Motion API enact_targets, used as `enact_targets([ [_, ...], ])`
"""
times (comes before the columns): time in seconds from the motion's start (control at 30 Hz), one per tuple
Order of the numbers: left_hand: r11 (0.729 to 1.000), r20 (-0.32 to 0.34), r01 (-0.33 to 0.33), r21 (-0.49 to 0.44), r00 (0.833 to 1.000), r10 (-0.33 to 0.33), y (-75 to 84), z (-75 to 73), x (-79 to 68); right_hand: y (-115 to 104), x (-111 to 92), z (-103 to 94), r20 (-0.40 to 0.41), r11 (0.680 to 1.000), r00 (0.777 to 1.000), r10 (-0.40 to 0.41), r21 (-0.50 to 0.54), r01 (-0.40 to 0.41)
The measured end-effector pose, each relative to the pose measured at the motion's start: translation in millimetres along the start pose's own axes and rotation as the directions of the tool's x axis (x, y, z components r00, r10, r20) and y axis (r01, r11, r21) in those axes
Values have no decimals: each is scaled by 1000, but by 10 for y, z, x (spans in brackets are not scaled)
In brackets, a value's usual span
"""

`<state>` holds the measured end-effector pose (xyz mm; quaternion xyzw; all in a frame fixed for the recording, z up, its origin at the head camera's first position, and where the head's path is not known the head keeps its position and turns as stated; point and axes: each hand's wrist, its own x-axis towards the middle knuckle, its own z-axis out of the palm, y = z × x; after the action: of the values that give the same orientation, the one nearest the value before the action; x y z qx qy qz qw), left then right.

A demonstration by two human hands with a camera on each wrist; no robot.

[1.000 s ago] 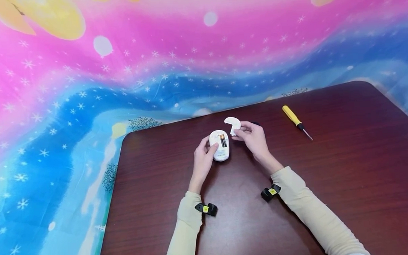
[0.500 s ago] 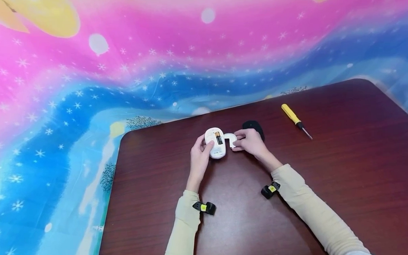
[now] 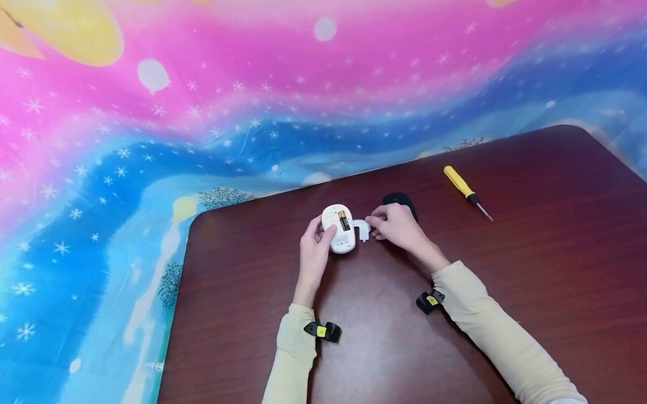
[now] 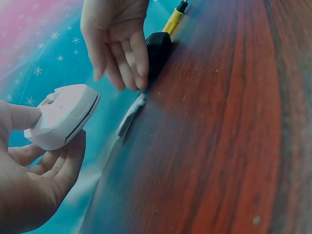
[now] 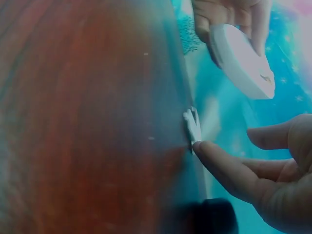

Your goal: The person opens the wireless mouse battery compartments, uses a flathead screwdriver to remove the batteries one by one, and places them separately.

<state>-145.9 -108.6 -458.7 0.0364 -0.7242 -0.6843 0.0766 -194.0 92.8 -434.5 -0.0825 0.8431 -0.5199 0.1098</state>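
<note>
My left hand [image 3: 314, 248] grips a white computer mouse [image 3: 337, 240], underside up, its thumb pressed on the bottom face. A black-and-copper battery [image 3: 345, 222] lies in the mouse's uncovered slot. On the table just right of the mouse lies a white curved battery cover [image 3: 363, 229] with a cut-out. My right hand [image 3: 399, 228] is beside that cover, thumb and fingers spread apart. In the right wrist view a fingertip is right at the end of the cover [image 5: 193, 127]. The left wrist view has the mouse [image 4: 66, 117] raised above the table.
Behind the right hand sits a dark rounded object [image 3: 400, 198], partly hidden. Farther right lies a screwdriver [image 3: 461, 182] with a yellow handle. The dark wooden table [image 3: 371, 355] ends at a patterned backdrop [image 3: 246, 139].
My right hand has lowered the battery cover to the table and released it. The left hand, still holding the mouse, has shifted slightly left.
</note>
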Motion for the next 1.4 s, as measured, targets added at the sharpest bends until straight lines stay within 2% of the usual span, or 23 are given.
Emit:
enact_targets([
  [0.1, 1000, -4, -1, 2, 1000, 1, -4, -5, 6, -40, -17, -80, -41, 997, 997, -64, -38, 63],
  [0.2, 1000, -6, 0, 1, 1000, 0, -2, -7, 7, -55, -24, -210, -104, 993, 988, -113, -29, 111],
  [0.4, 1000, -5, 4, 0, 1000, -4, -8, -14, 7, 13, -21, -569, -230, 991, 966, -121, 22, 129],
  [0.57, 1000, -9, 9, 8, 1000, -9, -19, -12, 2, 102, -62, -850, -290, 995, 952, -96, 5, 102],
  [0.73, 1000, -8, 10, 8, 1000, -10, -33, -10, 11, 170, -98, -1029, -325, 998, 944, -57, 13, 65],
  [0.9, 1000, -2, 24, 9, 1000, -24, -28, 1, 9, 273, -111, -1147, -347, 999, 938, 6, 44, 10],
  [1.1, 999, 3, 43, 16, 999, -43, -43, 2, 30, 400, -115, -1264, -383, 999, 922, 47, 27, -40],
  [1.4, 1000, -4, 27, 3, 1000, -27, -40, 6, 4, 536, -131, -1381, -454, 986, 888, 77, -96, -134],
])
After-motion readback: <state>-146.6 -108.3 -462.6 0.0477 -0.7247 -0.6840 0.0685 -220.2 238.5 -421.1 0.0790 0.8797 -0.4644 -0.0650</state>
